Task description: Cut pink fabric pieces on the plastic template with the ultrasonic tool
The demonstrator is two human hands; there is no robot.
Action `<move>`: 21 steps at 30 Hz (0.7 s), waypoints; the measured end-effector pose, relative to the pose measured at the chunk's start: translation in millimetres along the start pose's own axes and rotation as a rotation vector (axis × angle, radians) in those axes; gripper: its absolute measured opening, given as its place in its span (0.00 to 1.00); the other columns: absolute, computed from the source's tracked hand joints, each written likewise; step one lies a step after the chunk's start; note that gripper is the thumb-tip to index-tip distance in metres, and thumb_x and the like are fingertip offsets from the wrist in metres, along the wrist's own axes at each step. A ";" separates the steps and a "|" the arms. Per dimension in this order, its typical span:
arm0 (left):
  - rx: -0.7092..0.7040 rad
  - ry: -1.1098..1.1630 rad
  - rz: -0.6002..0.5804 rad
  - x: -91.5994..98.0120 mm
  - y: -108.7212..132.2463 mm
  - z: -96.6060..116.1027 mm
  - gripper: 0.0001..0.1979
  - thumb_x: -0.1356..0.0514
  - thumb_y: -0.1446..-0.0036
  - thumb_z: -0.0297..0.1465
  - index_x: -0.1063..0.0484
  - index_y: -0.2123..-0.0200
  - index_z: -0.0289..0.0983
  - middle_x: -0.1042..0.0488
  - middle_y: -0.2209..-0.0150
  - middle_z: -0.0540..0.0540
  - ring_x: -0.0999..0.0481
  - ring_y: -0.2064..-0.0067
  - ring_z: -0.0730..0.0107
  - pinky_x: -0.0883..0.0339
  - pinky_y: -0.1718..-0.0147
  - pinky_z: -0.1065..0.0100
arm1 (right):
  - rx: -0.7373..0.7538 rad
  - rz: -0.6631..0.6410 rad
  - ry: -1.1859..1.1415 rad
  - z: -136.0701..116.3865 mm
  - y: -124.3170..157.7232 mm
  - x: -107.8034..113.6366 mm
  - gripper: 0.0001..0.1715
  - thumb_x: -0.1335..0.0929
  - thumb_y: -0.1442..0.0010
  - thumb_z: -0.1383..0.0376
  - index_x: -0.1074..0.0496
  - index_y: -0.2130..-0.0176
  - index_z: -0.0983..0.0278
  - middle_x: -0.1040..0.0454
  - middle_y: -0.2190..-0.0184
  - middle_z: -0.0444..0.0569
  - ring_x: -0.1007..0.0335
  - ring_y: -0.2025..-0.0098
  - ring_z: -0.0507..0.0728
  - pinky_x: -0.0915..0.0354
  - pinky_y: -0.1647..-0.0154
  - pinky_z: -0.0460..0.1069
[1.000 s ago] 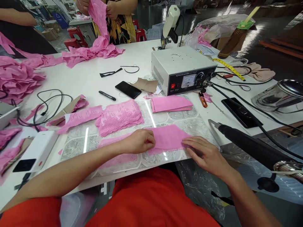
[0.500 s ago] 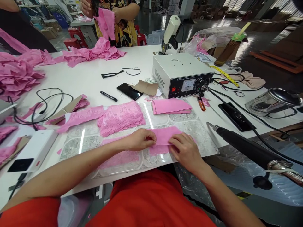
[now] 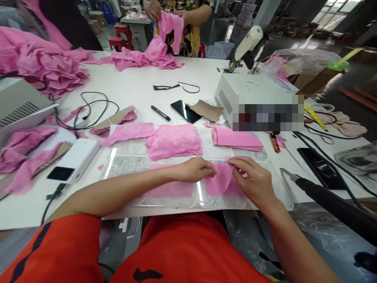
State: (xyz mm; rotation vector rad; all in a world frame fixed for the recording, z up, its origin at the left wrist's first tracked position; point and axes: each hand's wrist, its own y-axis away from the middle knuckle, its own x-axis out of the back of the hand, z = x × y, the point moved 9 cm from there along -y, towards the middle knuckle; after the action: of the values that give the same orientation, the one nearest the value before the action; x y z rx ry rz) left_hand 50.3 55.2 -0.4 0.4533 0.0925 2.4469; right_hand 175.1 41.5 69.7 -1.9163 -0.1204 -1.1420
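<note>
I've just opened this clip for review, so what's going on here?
The right hand pinches up part of a thin pink fabric piece over a grey-patterned mat, while the left hand is at its left side. A pink lace stack and some folded pink fabric lie just beyond. Across the table, another person's hands hold up more pink cloth.

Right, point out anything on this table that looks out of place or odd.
A small pink scrap lies alone beside the white device, like a stray offcut. The front of the pale box shows only as coarse pixel blocks.
</note>
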 end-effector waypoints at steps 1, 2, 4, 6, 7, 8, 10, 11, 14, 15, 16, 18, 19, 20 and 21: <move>0.029 0.054 0.028 6.0 5.5 -3.9 0.11 0.50 0.39 0.27 0.27 0.63 0.33 0.21 0.62 0.44 0.23 0.60 0.70 0.31 0.58 0.70 | 0.069 -0.002 -0.028 -16.2 -11.1 -5.7 0.11 0.35 0.40 0.74 0.26 0.60 0.63 0.22 0.61 0.49 0.23 0.61 0.54 0.27 0.66 0.46; 0.071 0.144 0.063 13.3 13.1 -9.3 0.13 0.51 0.37 0.28 0.28 0.61 0.32 0.21 0.62 0.42 0.22 0.60 0.70 0.30 0.58 0.68 | 0.136 -0.008 -0.059 -33.1 -21.3 -12.1 0.10 0.35 0.40 0.74 0.26 0.60 0.64 0.22 0.61 0.50 0.23 0.61 0.54 0.27 0.65 0.46; 0.191 0.433 0.148 27.9 34.9 -24.9 0.13 0.52 0.35 0.31 0.29 0.60 0.32 0.21 0.64 0.41 0.21 0.63 0.69 0.28 0.60 0.65 | 0.265 -0.033 -0.140 -68.7 -37.9 -26.5 0.10 0.35 0.39 0.74 0.26 0.61 0.65 0.21 0.62 0.51 0.23 0.62 0.54 0.27 0.63 0.47; 0.326 0.764 0.244 37.6 63.6 -42.9 0.16 0.51 0.33 0.36 0.30 0.63 0.32 0.22 0.68 0.42 0.21 0.67 0.67 0.26 0.63 0.63 | 0.392 -0.069 -0.237 -105.5 -48.0 -41.7 0.09 0.36 0.39 0.74 0.26 0.62 0.65 0.21 0.62 0.52 0.23 0.61 0.54 0.26 0.62 0.47; 0.378 0.886 0.285 40.5 78.5 -50.4 0.18 0.50 0.33 0.39 0.30 0.65 0.31 0.23 0.70 0.42 0.21 0.69 0.67 0.26 0.65 0.63 | 0.459 -0.092 -0.289 -123.7 -50.6 -48.9 0.09 0.36 0.38 0.74 0.26 0.62 0.65 0.21 0.62 0.52 0.23 0.61 0.54 0.26 0.61 0.47; 0.411 0.955 0.321 43.3 92.6 -56.5 0.20 0.50 0.34 0.42 0.30 0.66 0.31 0.24 0.72 0.42 0.22 0.71 0.68 0.26 0.68 0.64 | 0.527 -0.126 -0.348 -140.9 -51.5 -55.7 0.10 0.36 0.38 0.74 0.26 0.62 0.65 0.21 0.61 0.51 0.23 0.60 0.54 0.26 0.61 0.47; 0.441 1.007 0.379 47.5 116.6 -66.3 0.24 0.47 0.36 0.47 0.29 0.67 0.30 0.25 0.73 0.42 0.24 0.74 0.70 0.28 0.72 0.69 | 0.631 -0.207 -0.473 -166.3 -51.2 -66.2 0.13 0.38 0.38 0.75 0.26 0.59 0.65 0.21 0.58 0.51 0.24 0.56 0.54 0.26 0.56 0.47; 0.449 0.999 0.395 48.3 125.9 -70.7 0.24 0.44 0.39 0.49 0.28 0.67 0.30 0.25 0.73 0.43 0.25 0.74 0.71 0.29 0.73 0.70 | 0.648 -0.245 -0.534 -172.1 -51.6 -69.4 0.14 0.38 0.38 0.75 0.27 0.57 0.65 0.22 0.55 0.51 0.25 0.53 0.53 0.27 0.54 0.48; 0.451 0.862 0.409 49.1 142.3 -81.1 0.21 0.36 0.48 0.47 0.28 0.67 0.31 0.25 0.72 0.45 0.26 0.72 0.71 0.29 0.71 0.70 | 0.454 -0.313 -0.612 -151.4 -60.7 -76.4 0.14 0.37 0.37 0.73 0.27 0.54 0.64 0.23 0.55 0.51 0.25 0.55 0.52 0.26 0.57 0.47; 0.439 0.781 0.414 50.3 144.4 -83.3 0.19 0.34 0.51 0.44 0.28 0.67 0.32 0.25 0.72 0.47 0.26 0.71 0.71 0.29 0.70 0.69 | 0.335 -0.331 -0.592 -134.1 -62.6 -78.9 0.13 0.36 0.38 0.72 0.27 0.55 0.63 0.22 0.58 0.50 0.25 0.60 0.51 0.26 0.62 0.45; 0.422 0.689 0.428 52.9 145.5 -84.7 0.17 0.33 0.53 0.40 0.28 0.67 0.32 0.26 0.72 0.48 0.26 0.70 0.70 0.30 0.69 0.70 | 0.212 -0.353 -0.547 -114.3 -61.9 -81.3 0.10 0.35 0.38 0.71 0.26 0.57 0.63 0.22 0.62 0.48 0.26 0.66 0.50 0.28 0.69 0.44; 0.386 0.483 0.472 60.4 146.4 -84.9 0.15 0.34 0.55 0.35 0.27 0.64 0.33 0.28 0.73 0.50 0.27 0.69 0.70 0.32 0.70 0.70 | 0.047 -0.408 -0.431 -79.0 -51.5 -82.7 0.07 0.34 0.39 0.69 0.25 0.62 0.62 0.23 0.69 0.45 0.30 0.73 0.49 0.33 0.75 0.44; 0.374 0.385 0.488 63.8 146.6 -84.0 0.15 0.35 0.56 0.33 0.27 0.63 0.33 0.29 0.73 0.51 0.27 0.70 0.70 0.33 0.71 0.70 | 0.002 -0.431 -0.382 -65.7 -43.7 -81.6 0.06 0.34 0.39 0.68 0.25 0.63 0.62 0.24 0.71 0.45 0.31 0.75 0.49 0.34 0.76 0.45; 0.363 0.296 0.496 66.5 146.7 -82.2 0.16 0.37 0.55 0.32 0.26 0.61 0.33 0.29 0.73 0.51 0.28 0.70 0.70 0.33 0.71 0.71 | -0.029 -0.450 -0.351 -55.3 -35.1 -80.0 0.06 0.34 0.40 0.68 0.25 0.64 0.62 0.25 0.72 0.44 0.32 0.75 0.50 0.35 0.76 0.45; 0.351 0.219 0.498 68.6 146.8 -79.8 0.16 0.38 0.55 0.32 0.26 0.61 0.33 0.30 0.73 0.51 0.29 0.71 0.70 0.34 0.72 0.71 | -0.054 -0.470 -0.331 -47.7 -26.4 -78.7 0.06 0.34 0.40 0.67 0.25 0.64 0.62 0.25 0.72 0.44 0.32 0.75 0.50 0.36 0.76 0.46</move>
State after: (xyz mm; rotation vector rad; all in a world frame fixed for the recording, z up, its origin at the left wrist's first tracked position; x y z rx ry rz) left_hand -113.2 -15.8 -29.0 0.3896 0.5697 2.9785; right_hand 85.6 49.0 36.5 -2.1774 -0.7600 -1.1165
